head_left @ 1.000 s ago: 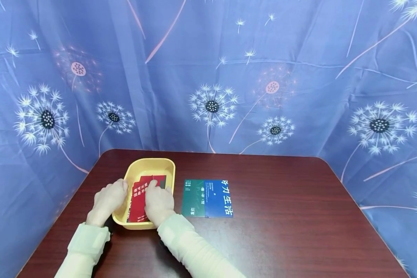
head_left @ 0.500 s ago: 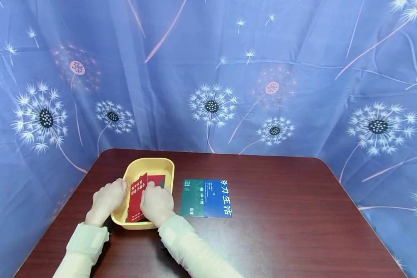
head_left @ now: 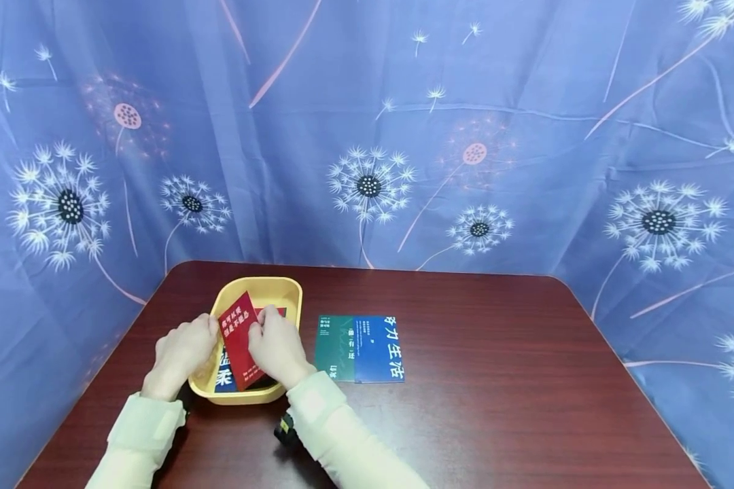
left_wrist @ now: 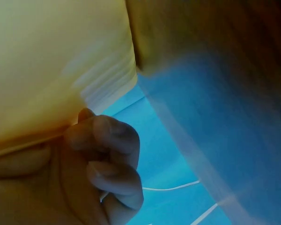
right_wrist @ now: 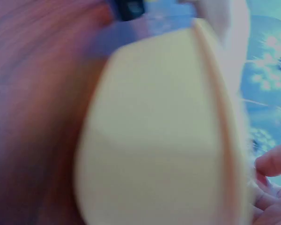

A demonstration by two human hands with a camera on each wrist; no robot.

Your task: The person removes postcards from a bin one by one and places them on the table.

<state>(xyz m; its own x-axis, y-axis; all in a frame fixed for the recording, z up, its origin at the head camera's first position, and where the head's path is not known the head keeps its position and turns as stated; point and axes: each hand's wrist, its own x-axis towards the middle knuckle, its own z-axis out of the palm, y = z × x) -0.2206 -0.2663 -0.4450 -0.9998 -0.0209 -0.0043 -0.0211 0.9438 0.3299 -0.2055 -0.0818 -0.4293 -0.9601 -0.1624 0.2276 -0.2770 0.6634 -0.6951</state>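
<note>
A red card (head_left: 240, 343) with white writing is tilted up out of the yellow basin (head_left: 289, 288), pinched at its right edge by my right hand (head_left: 279, 345). My left hand (head_left: 185, 350) grips the basin's left rim; in the left wrist view its curled fingers (left_wrist: 114, 173) lie against the basin's outer wall (left_wrist: 61, 61). Inside the basin, a blue card (head_left: 223, 372) with white characters shows below the lifted one, and another red card pokes out behind my right hand. The right wrist view is blurred and mostly filled by the basin's side (right_wrist: 154, 136).
To the right of the basin, a green card (head_left: 335, 348) and a blue card (head_left: 379, 350) lie side by side on the dark red wooden table (head_left: 495, 380). A blue dandelion-print curtain (head_left: 293, 136) hangs behind and beside the table.
My right hand has raised the red card from lying in the basin to a tilted stance, uncovering the blue card beneath. My left hand has stayed at the rim.
</note>
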